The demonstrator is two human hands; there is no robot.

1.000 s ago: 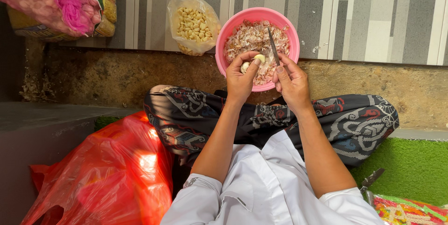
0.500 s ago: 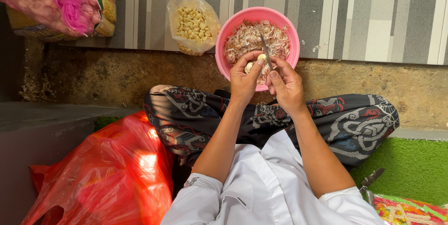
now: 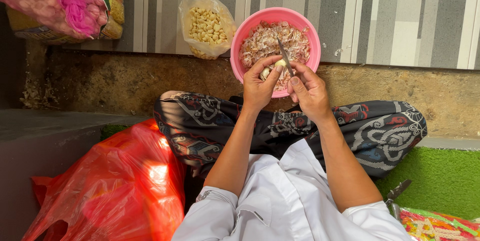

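Observation:
My left hand (image 3: 260, 87) pinches a pale garlic clove (image 3: 280, 64) between thumb and fingers, just over the near rim of a pink bowl (image 3: 243, 35) full of papery garlic skins. My right hand (image 3: 311, 91) grips a small knife (image 3: 285, 56); its blade points away from me and rests against the clove. Both hands are held close together above my crossed legs in dark patterned cloth (image 3: 200, 126). I wear a white shirt.
A clear plastic bag of peeled cloves (image 3: 206, 25) leans left of the bowl against a grey panelled wall. A pink net sack (image 3: 55, 1) hangs at top left. A red plastic bag (image 3: 115, 186) lies by my left knee. Green matting (image 3: 440, 176) is at right.
The hands have stayed over the bowl's near edge. The knife blade shifted from the right of the clove onto it, and the fingers turned the clove slightly.

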